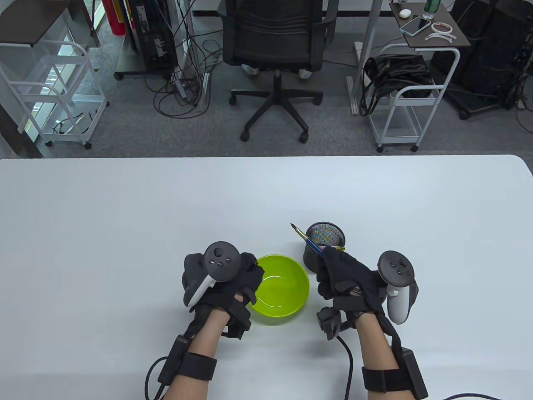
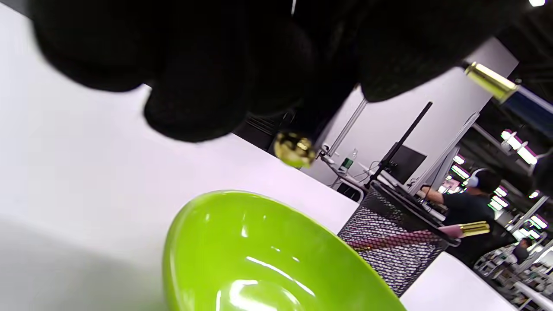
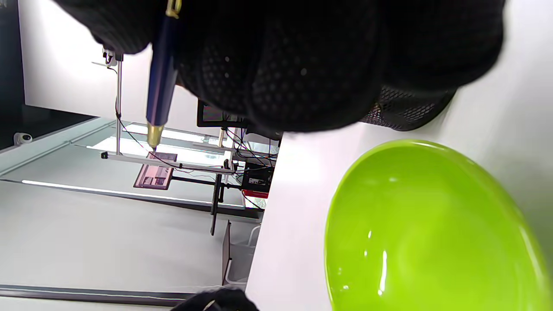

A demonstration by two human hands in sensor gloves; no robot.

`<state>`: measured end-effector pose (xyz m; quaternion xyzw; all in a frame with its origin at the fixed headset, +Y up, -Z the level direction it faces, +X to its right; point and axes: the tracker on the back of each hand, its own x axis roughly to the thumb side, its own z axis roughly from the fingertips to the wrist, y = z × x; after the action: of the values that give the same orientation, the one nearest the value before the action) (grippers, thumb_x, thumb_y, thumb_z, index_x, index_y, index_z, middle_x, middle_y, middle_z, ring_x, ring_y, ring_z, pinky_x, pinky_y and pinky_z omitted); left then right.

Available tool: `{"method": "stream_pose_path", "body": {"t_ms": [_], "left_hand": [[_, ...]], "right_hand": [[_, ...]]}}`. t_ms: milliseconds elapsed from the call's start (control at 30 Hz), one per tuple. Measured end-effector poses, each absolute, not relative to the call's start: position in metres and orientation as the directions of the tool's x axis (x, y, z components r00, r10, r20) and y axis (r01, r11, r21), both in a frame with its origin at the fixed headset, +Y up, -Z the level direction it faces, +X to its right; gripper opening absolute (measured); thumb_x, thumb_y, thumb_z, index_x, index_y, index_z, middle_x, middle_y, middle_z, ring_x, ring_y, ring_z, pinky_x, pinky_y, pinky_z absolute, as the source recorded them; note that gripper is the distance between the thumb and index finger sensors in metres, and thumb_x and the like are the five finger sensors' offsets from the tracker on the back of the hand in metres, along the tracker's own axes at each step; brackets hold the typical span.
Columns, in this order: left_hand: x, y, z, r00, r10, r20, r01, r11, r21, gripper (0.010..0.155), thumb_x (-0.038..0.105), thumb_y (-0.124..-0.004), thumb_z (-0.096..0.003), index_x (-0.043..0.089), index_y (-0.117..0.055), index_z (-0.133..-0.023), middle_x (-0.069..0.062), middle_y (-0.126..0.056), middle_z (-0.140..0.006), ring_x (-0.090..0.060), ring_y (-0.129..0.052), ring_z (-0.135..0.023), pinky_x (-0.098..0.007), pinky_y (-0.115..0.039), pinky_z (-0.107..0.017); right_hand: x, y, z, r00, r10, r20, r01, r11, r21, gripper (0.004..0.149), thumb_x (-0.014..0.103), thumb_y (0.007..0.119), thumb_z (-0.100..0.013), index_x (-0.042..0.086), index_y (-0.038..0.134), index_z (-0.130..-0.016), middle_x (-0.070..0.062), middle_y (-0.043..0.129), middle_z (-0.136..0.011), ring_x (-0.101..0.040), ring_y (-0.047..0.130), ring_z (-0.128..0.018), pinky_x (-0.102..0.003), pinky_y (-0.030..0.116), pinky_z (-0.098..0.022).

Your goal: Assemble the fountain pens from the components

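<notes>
Plainly, the right hand [image 1: 347,277] is pinching the blue pen body [image 1: 310,240] with its nib slanting up and leftward beside the mesh cup [image 1: 325,246], while the left hand [image 1: 225,279], closing around a gold-tipped piece [image 2: 295,149], is waiting just across the green bowl [image 1: 283,287].

blue pen [image 1: 310,240] | gold nib up-left, tilted | green bowl [image 1: 287,304] beside mesh cup [image 1: 329,241]
</notes>
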<state>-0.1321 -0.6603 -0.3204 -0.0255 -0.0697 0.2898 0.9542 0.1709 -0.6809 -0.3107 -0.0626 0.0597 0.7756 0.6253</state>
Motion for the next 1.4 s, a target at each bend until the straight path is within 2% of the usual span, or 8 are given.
{"method": "stream_pose_path", "body": {"t_ms": [67,167,300,567,767,1000,1200,1400], "left_hand": [[-0.141,-0.666,-0.317,0.802,0.588,0.109,-0.582,0.809,-0.082,0.045,0.04,-0.077,-0.0512,0.017,-0.077,-0.09,-0.013,-0.083,-0.083,-0.033,-0.092,-0.064,-0.055,-0.075,-0.049],[-0.153,-0.677,-0.313,0.745,0.658,0.111,-0.66,0.751,-0.03,0.045,0.038,-0.074,-0.0509,0.017,-0.075,-0.091,-0.018,-0.087,-0.089,-0.037,-0.095,-0.069,-0.058,-0.076,-0.05],[-0.166,-0.686,-0.314,0.618,0.779,0.103,-0.778,0.625,-0.062,0.046,0.034,-0.072,-0.0513,0.014,-0.072,-0.093,-0.017,-0.093,-0.083,-0.037,-0.1,-0.065,-0.059,-0.077,-0.049],[-0.173,-0.681,-0.313,0.592,0.785,0.185,-0.79,0.61,-0.064,0.049,0.038,-0.065,-0.0534,0.02,-0.068,-0.099,-0.009,-0.087,-0.079,-0.03,-0.093,-0.064,-0.057,-0.074,-0.051],[-0.171,-0.684,-0.312,0.49,0.852,0.185,-0.851,0.514,-0.111,0.048,0.04,-0.064,-0.0536,0.024,-0.071,-0.098,-0.007,-0.084,-0.073,-0.026,-0.091,-0.06,-0.056,-0.074,-0.051],[-0.17,-0.685,-0.311,0.442,0.875,0.197,-0.87,0.471,-0.143,0.048,0.04,-0.064,-0.0538,0.025,-0.071,-0.099,-0.007,-0.08,-0.077,-0.028,-0.087,-0.065,-0.057,-0.071,-0.053],[-0.171,-0.69,-0.314,0.302,0.939,0.165,-0.918,0.333,-0.217,0.048,0.039,-0.064,-0.0538,0.024,-0.072,-0.098,-0.008,-0.079,-0.08,-0.029,-0.085,-0.068,-0.058,-0.069,-0.055],[-0.169,-0.691,-0.314,0.345,0.923,0.168,-0.896,0.377,-0.234,0.048,0.041,-0.064,-0.054,0.026,-0.072,-0.099,-0.009,-0.077,-0.081,-0.029,-0.084,-0.069,-0.057,-0.069,-0.055]], "right_hand": [[0.168,-0.681,-0.31,-0.244,0.955,-0.168,-0.97,-0.243,0.023,0.05,0.052,0.067,-0.048,0.015,0.088,-0.074,-0.005,0.095,-0.051,-0.02,0.099,-0.023,-0.045,0.088,-0.023],[0.163,-0.68,-0.31,-0.309,0.938,-0.158,-0.951,-0.307,0.041,0.05,0.052,0.07,-0.047,0.015,0.088,-0.075,-0.005,0.095,-0.052,-0.02,0.099,-0.024,-0.045,0.088,-0.023],[0.155,-0.678,-0.31,-0.384,0.914,-0.128,-0.923,-0.377,0.079,0.049,0.049,0.077,-0.045,0.013,0.086,-0.078,-0.007,0.095,-0.055,-0.021,0.1,-0.026,-0.046,0.088,-0.024],[0.144,-0.67,-0.304,-0.419,0.908,-0.013,-0.903,-0.416,0.109,0.047,0.041,0.085,-0.042,0.015,0.087,-0.081,-0.01,0.094,-0.06,-0.021,0.1,-0.03,-0.046,0.088,-0.026],[0.14,-0.662,-0.298,-0.447,0.893,0.057,-0.889,-0.45,0.085,0.046,0.039,0.087,-0.042,0.017,0.088,-0.082,-0.01,0.095,-0.062,-0.02,0.1,-0.031,-0.046,0.088,-0.027],[0.139,-0.66,-0.296,-0.442,0.894,0.075,-0.892,-0.447,0.071,0.046,0.04,0.085,-0.043,0.017,0.088,-0.083,-0.009,0.094,-0.063,-0.02,0.1,-0.031,-0.046,0.088,-0.027],[0.139,-0.66,-0.296,-0.432,0.899,0.074,-0.897,-0.437,0.069,0.046,0.039,0.085,-0.043,0.017,0.088,-0.083,-0.009,0.094,-0.063,-0.02,0.1,-0.031,-0.046,0.088,-0.027],[0.139,-0.66,-0.296,-0.426,0.902,0.075,-0.9,-0.431,0.066,0.046,0.039,0.084,-0.043,0.017,0.087,-0.083,-0.009,0.094,-0.063,-0.02,0.1,-0.031,-0.046,0.088,-0.027]]}}
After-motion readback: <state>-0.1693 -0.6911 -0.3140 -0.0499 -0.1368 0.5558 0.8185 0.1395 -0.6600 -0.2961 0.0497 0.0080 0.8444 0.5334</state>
